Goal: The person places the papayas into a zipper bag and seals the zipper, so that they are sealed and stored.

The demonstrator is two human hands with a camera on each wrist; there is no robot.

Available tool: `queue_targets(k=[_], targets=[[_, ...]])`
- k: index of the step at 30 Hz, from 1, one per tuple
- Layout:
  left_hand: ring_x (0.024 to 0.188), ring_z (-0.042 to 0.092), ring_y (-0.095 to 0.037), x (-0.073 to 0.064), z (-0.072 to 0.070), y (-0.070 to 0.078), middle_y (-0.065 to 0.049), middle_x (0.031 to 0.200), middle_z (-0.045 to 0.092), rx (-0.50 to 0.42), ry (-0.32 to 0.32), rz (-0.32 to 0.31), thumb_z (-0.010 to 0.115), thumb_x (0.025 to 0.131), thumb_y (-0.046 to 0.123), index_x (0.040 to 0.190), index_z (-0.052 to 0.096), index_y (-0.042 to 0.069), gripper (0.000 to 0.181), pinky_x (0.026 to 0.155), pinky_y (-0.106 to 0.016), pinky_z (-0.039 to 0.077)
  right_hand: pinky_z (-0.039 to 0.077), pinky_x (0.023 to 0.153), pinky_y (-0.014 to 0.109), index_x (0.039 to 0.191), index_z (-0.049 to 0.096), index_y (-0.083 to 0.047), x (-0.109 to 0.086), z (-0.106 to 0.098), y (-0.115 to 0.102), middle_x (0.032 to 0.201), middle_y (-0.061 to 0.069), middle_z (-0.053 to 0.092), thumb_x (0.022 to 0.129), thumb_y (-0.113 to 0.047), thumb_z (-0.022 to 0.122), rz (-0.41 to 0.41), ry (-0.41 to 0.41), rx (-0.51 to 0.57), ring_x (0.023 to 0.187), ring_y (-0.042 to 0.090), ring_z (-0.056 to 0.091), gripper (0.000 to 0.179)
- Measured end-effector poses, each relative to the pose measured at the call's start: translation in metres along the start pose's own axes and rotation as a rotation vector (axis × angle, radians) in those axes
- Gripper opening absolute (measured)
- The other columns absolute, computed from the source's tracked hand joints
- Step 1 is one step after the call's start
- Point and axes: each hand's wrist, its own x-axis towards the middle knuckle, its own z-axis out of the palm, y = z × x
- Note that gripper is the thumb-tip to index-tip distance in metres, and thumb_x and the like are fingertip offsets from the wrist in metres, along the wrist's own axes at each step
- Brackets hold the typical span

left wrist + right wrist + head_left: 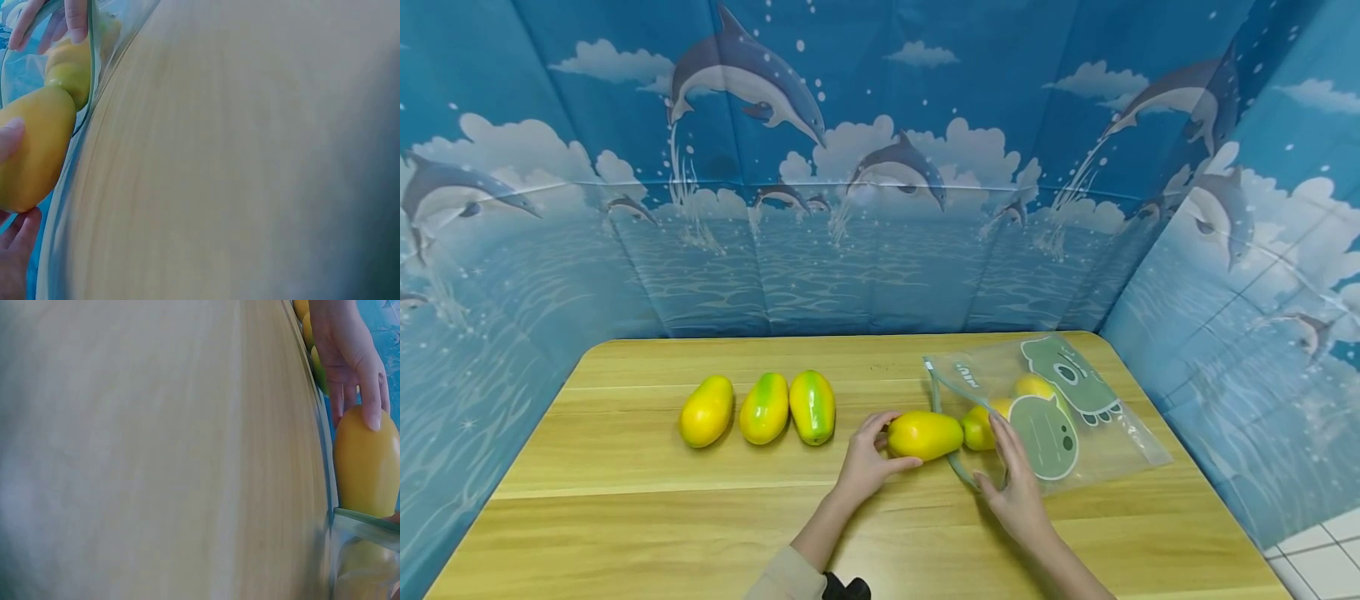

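Observation:
My left hand (867,457) grips a yellow papaya (925,435) between thumb and fingers at its rounded end. The papaya lies lengthwise, its narrow greenish end at the mouth of a clear zip bag (1120,450) printed with green cartoon animals. Just inside the mouth, another papaya (979,429) meets that end. My right hand (1017,492) holds the bag's near side by its green-edged opening, thumb and fingers spread apart at the rim. In the left wrist view the right fingers (76,22) overlap the rim. More yellow fruit (1033,386) shows through the bag.
Three more yellow-green papayas stand in a row on the left of the wooden table (647,533): a left one (707,412), a middle one (765,408) and a right one (812,407). A dolphin-print curtain (865,250) hangs behind and beside the table.

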Motion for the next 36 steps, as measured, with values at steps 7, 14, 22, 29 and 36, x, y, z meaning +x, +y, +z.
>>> queue_targets(k=[7,14,22,29,36], targets=[[0.103,0.048,-0.019,0.003,0.007,-0.002,-0.005,0.116,0.054,-0.025,-0.024,0.001,0.081,0.068,0.02,0.121,0.055,0.009,0.061,0.084,-0.025,0.05,0.026,0.1,0.01,0.137,0.033,0.005,0.0,0.0,0.0,0.14,0.024,0.031,0.051,0.029,0.069,-0.018,0.013,-0.026,0.131,0.0,0.022,0.097],[0.103,0.049,-0.018,0.006,0.018,-0.001,-0.006,0.116,0.054,-0.015,-0.045,0.007,0.081,0.067,0.019,0.122,0.055,0.008,0.062,0.084,-0.023,0.05,0.027,0.099,0.009,0.136,0.034,0.006,0.0,0.0,-0.001,0.14,0.024,0.032,0.051,0.028,0.07,-0.009,0.008,-0.039,0.13,-0.002,0.022,0.095],[0.105,0.05,-0.028,0.005,0.023,0.031,-0.014,0.118,0.053,-0.013,-0.074,-0.001,0.079,0.069,0.007,0.123,0.052,-0.003,0.06,0.086,-0.036,0.05,0.023,0.102,0.008,0.137,0.034,0.005,0.001,0.0,-0.003,0.14,0.022,0.033,0.051,0.027,0.071,-0.006,0.006,-0.06,0.131,0.0,0.02,0.096],[0.106,0.052,-0.02,0.012,0.041,0.007,-0.01,0.12,0.054,0.009,-0.09,0.046,0.08,0.069,0.017,0.125,0.052,0.001,0.065,0.082,-0.021,0.05,0.02,0.103,0.008,0.138,0.033,0.002,0.001,0.001,-0.003,0.14,0.023,0.033,0.05,0.028,0.071,-0.028,0.011,-0.066,0.132,0.0,0.019,0.1],[0.103,0.055,-0.016,0.012,0.051,0.009,-0.01,0.12,0.056,0.039,-0.104,0.064,0.078,0.07,0.022,0.126,0.051,0.001,0.066,0.078,-0.017,0.05,0.02,0.103,0.007,0.135,0.035,0.008,0.002,0.002,-0.001,0.138,0.025,0.034,0.049,0.028,0.071,-0.032,0.01,-0.087,0.132,-0.002,0.017,0.095]])
